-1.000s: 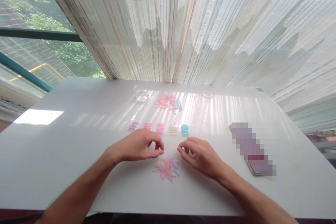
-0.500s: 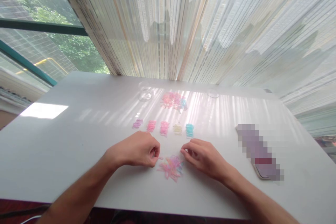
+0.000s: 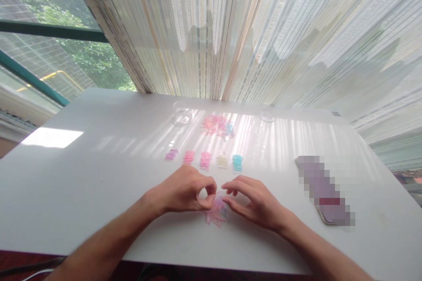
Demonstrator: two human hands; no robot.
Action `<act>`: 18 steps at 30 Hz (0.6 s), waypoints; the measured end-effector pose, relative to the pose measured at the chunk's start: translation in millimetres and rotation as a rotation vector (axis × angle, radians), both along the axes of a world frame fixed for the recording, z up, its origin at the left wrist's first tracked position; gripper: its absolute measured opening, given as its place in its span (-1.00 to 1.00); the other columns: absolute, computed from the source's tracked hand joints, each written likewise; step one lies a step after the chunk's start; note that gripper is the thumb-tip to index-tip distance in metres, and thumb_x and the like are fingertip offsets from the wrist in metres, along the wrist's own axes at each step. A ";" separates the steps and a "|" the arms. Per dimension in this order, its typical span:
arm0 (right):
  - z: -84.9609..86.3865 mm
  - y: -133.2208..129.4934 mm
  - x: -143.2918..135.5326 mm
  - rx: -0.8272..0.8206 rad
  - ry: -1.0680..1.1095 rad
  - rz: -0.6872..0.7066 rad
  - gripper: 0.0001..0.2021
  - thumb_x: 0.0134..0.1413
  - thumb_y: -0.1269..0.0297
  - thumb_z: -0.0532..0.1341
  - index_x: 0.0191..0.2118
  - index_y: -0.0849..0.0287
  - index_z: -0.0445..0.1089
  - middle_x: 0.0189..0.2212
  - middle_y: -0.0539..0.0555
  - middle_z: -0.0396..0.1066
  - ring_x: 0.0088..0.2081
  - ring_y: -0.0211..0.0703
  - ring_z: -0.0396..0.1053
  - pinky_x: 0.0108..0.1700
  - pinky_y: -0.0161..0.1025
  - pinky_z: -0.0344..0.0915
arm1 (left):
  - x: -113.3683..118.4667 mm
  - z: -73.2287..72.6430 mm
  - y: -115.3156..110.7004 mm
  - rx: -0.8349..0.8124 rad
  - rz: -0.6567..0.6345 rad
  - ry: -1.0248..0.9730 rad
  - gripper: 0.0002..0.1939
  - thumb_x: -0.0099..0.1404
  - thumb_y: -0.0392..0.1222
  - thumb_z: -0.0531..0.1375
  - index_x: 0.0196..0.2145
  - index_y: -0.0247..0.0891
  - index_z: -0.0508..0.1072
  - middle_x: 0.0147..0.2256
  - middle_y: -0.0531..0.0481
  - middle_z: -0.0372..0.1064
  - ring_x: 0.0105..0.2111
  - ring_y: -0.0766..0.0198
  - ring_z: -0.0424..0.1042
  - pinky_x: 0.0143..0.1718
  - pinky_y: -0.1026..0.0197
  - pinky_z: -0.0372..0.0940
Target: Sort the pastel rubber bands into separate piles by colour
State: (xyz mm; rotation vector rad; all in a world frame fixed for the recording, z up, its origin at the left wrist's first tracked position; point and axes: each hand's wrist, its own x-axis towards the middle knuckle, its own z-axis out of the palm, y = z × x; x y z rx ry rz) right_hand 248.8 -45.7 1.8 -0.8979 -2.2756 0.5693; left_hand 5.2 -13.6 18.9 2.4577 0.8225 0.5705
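A loose pile of pastel clip-like pieces (image 3: 216, 216) lies on the white table, partly under my hands. My left hand (image 3: 194, 191) is at the pile's left edge, thumb and forefinger pinched in a ring; what they hold, if anything, is too small to name. On the pile's right, my right hand (image 3: 252, 199) has its thumb and fingers apart, with nothing seen between them. Beyond the hands lie sorted groups in a row: purple (image 3: 171, 155), pink (image 3: 189, 157), another pink (image 3: 205, 160), pale yellow (image 3: 222, 162) and blue (image 3: 237, 163).
A larger mixed pile (image 3: 217, 126) sits farther back, between a clear round container (image 3: 182, 117) and another clear round item (image 3: 267, 116). A phone-like object, pixelated, (image 3: 325, 191) lies at the right. Striped curtains (image 3: 211, 30) hang behind the white table (image 3: 82, 184).
My left hand has moved right, over the pile's left edge. The thumb and fingers of my right hand have spread apart, and that hand has shifted slightly left.
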 end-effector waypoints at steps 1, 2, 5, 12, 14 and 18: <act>0.4 -0.3 -0.8 0.004 0.002 0.008 -0.89 0.33 0.30 0.21 -0.10 0.16 0.43 -0.39 0.03 0.47 -0.38 -0.23 0.43 -0.32 -0.31 0.33 | 1.6 -2.7 -1.0 0.034 -0.001 -0.018 -0.96 0.12 -0.30 0.30 -0.45 -0.19 0.54 -0.67 0.21 0.34 -0.66 0.43 0.21 -0.52 0.32 0.04; 0.7 -0.4 -1.6 0.009 0.005 0.013 -0.91 0.33 0.31 0.21 -0.13 0.16 0.43 -0.40 0.03 0.48 -0.39 -0.23 0.42 -0.33 -0.32 0.32 | 3.0 -4.9 -1.7 0.057 -0.009 -0.031 -0.96 0.14 -0.29 0.29 -0.42 -0.18 0.55 -0.66 0.20 0.36 -0.65 0.42 0.22 -0.52 0.31 0.04; 0.7 -0.1 -3.3 0.027 0.018 0.019 -0.92 0.34 0.36 0.19 -0.20 0.16 0.44 -0.43 0.02 0.47 -0.41 -0.24 0.40 -0.35 -0.32 0.31 | 6.6 -8.9 -2.0 0.078 -0.031 -0.061 -0.94 0.17 -0.30 0.27 -0.39 -0.17 0.55 -0.61 0.20 0.40 -0.63 0.41 0.25 -0.51 0.30 0.05; 0.8 1.9 -1.0 0.057 0.020 -0.068 -0.92 0.31 0.40 0.20 -0.24 0.16 0.43 -0.45 0.01 0.44 -0.43 -0.25 0.39 -0.35 -0.31 0.31 | 9.3 -9.4 4.3 0.121 0.018 -0.174 -0.86 0.22 -0.39 0.24 -0.28 -0.22 0.54 -0.51 0.17 0.48 -0.60 0.44 0.28 -0.49 0.32 0.11; 1.2 2.6 -0.1 0.063 0.026 -0.094 -0.92 0.30 0.41 0.20 -0.25 0.16 0.44 -0.45 0.01 0.44 -0.43 -0.25 0.39 -0.35 -0.31 0.32 | 9.5 -8.8 5.4 0.122 0.032 -0.195 -0.85 0.24 -0.40 0.23 -0.28 -0.22 0.55 -0.50 0.16 0.50 -0.60 0.44 0.29 -0.49 0.33 0.12; 0.6 3.6 0.3 0.069 0.045 -0.119 -0.92 0.30 0.42 0.20 -0.23 0.16 0.44 -0.44 0.01 0.46 -0.43 -0.24 0.40 -0.35 -0.30 0.33 | 10.8 -8.8 5.7 0.095 0.033 -0.217 -0.86 0.26 -0.40 0.24 -0.25 -0.23 0.55 -0.45 0.14 0.53 -0.58 0.44 0.31 -0.49 0.34 0.17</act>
